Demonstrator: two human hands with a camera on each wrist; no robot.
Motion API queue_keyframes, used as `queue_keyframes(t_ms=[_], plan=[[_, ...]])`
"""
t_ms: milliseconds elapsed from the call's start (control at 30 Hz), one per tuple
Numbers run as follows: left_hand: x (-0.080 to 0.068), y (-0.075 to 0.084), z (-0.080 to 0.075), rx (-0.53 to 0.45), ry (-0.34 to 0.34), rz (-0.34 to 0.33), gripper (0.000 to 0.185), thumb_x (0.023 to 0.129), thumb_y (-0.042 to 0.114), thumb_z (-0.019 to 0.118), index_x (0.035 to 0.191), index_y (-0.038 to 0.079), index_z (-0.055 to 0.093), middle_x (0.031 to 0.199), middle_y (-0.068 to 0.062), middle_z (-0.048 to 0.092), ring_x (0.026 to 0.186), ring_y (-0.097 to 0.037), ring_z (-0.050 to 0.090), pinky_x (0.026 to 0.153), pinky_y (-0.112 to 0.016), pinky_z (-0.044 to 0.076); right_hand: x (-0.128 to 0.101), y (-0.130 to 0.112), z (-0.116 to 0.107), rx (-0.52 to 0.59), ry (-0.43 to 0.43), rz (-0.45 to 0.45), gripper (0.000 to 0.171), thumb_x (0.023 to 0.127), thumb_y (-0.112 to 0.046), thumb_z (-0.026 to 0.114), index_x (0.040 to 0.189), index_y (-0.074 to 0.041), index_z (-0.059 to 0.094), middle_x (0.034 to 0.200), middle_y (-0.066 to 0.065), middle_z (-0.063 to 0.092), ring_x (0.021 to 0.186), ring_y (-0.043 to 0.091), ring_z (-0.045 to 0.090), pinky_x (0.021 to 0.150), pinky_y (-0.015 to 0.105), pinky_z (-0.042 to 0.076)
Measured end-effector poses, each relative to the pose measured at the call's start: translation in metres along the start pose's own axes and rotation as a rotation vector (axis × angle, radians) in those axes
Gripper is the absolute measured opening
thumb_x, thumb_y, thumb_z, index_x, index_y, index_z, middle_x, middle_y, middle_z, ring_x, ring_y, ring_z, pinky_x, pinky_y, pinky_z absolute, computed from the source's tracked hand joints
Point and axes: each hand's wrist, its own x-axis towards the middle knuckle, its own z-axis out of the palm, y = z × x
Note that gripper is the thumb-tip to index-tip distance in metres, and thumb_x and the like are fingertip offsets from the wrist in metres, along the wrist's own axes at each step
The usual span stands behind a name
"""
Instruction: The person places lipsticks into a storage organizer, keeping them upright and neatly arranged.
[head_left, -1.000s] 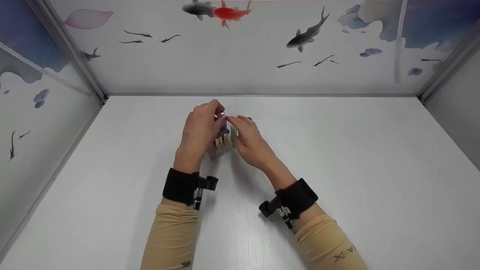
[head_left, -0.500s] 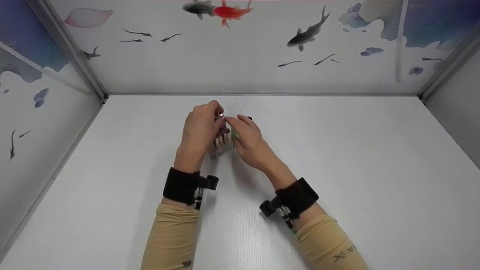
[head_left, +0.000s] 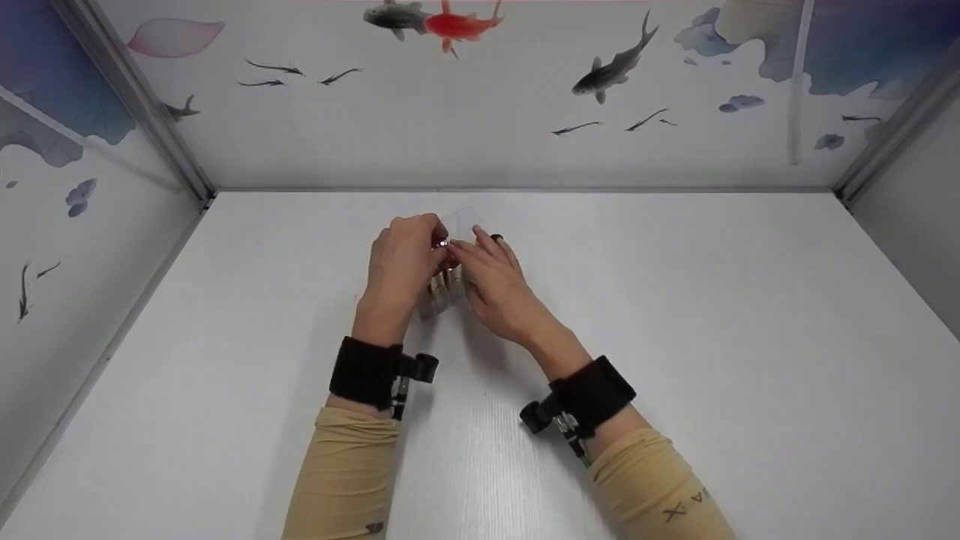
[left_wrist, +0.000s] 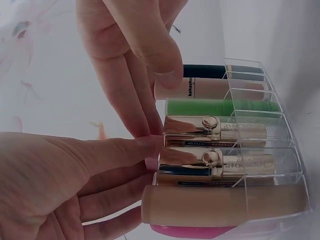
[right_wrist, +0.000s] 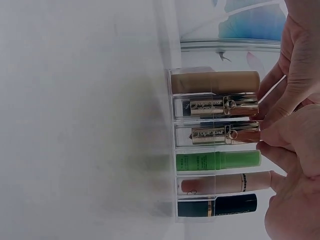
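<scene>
In the head view my left hand (head_left: 401, 259) pinches a small tube with a shiny top (head_left: 443, 243), mostly hidden by the fingers, above a clear lipstick organizer (left_wrist: 296, 150). My right hand (head_left: 501, 289) has its index fingertip right at that top, its fingers fairly straight. Its thumb comes close to the capped end of a pink lip gloss (right_wrist: 225, 184). One row of the organizer bears a tan tube (right_wrist: 215, 82), two gold lipsticks (right_wrist: 212, 134), a green tube (right_wrist: 217, 161), the gloss and a dark tube (right_wrist: 232, 205).
A magenta item (left_wrist: 195, 231) shows beneath the tan tube in the left wrist view. The white table (head_left: 750, 337) meets a fish-painted back panel (head_left: 510, 142) not far beyond the hands. Metal posts (head_left: 161, 112) frame the sides.
My left hand has come slightly down and nearer with the pinched tube, and less of the tube shows below its fingers. The right hand's fingers have shifted slightly nearer too.
</scene>
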Motion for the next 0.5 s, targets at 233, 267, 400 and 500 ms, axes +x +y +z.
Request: queue_keyframes(t_ms=[233,267,400,500], plan=[[0.0006,-0.0021,0.0031,0.027,-0.016,0.000,0.018,0.094,0.016,0.070,0.108,0.004,0.074,0.102,-0.011,0.076,0.090,-0.025,0.073,0.081,-0.039,0.059,-0.0027,0.0023,0.0028,-0.094,0.009,-0.038,0.047,0.097,0.001,0.048,0.145,0.002,0.048,0.150,0.014,0.051,0.152,0.035,0.027,0.124,0.057,0.017],[0.0007,-0.0021,0.0032,0.030,-0.021,-0.005,0.019,0.094,0.016,0.070,0.109,0.004,0.074,0.102,-0.011,0.076,0.091,-0.026,0.073,0.081,-0.039,0.059,-0.0027,0.0022,0.0028,-0.100,0.006,-0.040,0.047,0.097,0.001,0.047,0.144,0.002,0.048,0.150,0.014,0.051,0.152,0.035,0.027,0.124,0.057,0.017],[0.0015,-0.0022,0.0025,0.044,-0.052,-0.026,0.020,0.095,0.016,0.068,0.110,0.004,0.074,0.104,-0.011,0.076,0.094,-0.027,0.073,0.083,-0.041,0.059,-0.0025,0.0027,0.0029,-0.113,-0.003,-0.044,0.045,0.099,-0.001,0.046,0.144,0.002,0.048,0.149,0.014,0.052,0.153,0.035,0.026,0.124,0.056,0.017],[0.0022,-0.0022,0.0020,0.052,-0.071,-0.030,0.021,0.097,0.016,0.066,0.112,0.004,0.074,0.105,-0.011,0.076,0.096,-0.028,0.073,0.085,-0.041,0.059,-0.0026,0.0034,0.0031,-0.108,-0.004,-0.054,0.044,0.100,-0.001,0.044,0.144,0.003,0.048,0.150,0.015,0.051,0.153,0.035,0.026,0.125,0.055,0.017]])
